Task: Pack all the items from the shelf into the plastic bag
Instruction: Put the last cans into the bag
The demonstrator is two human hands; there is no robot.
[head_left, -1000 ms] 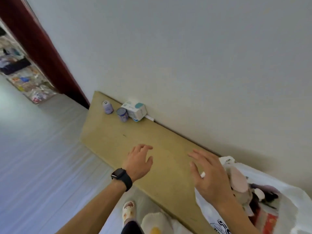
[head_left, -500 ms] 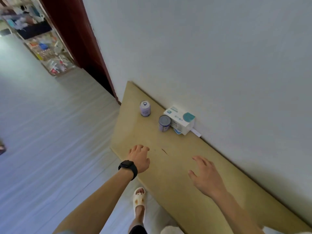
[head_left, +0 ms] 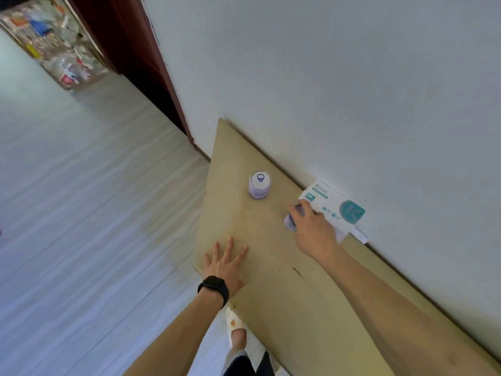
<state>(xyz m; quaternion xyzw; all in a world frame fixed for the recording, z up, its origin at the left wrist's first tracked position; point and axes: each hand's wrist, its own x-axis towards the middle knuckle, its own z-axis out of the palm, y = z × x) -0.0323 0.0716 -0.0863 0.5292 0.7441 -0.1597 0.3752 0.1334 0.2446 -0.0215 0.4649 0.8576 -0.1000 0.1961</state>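
Note:
A tan wooden shelf (head_left: 271, 253) runs along the white wall. On it stand a pale purple can (head_left: 259, 185) and, to its right, a darker purple can (head_left: 291, 219) next to a white and teal box (head_left: 336, 206) against the wall. My right hand (head_left: 311, 229) grips the darker can from the near side, its fingers curled over the top, hiding most of the can. My left hand (head_left: 225, 263) lies flat on the shelf near its front edge, fingers spread, a black watch on the wrist. The plastic bag is out of view.
A white paper slip (head_left: 359, 234) pokes out from under the box at the wall. Pale plank floor (head_left: 95, 213) lies left of the shelf. A dark red door frame (head_left: 141, 63) and a cluttered rack (head_left: 57, 44) are at the far left. My slippered foot (head_left: 235, 325) is below the shelf edge.
The view has shifted left along the shelf and the bag has left the frame. My right hand reached forward and closed on the darker can. My left hand flattened onto the shelf.

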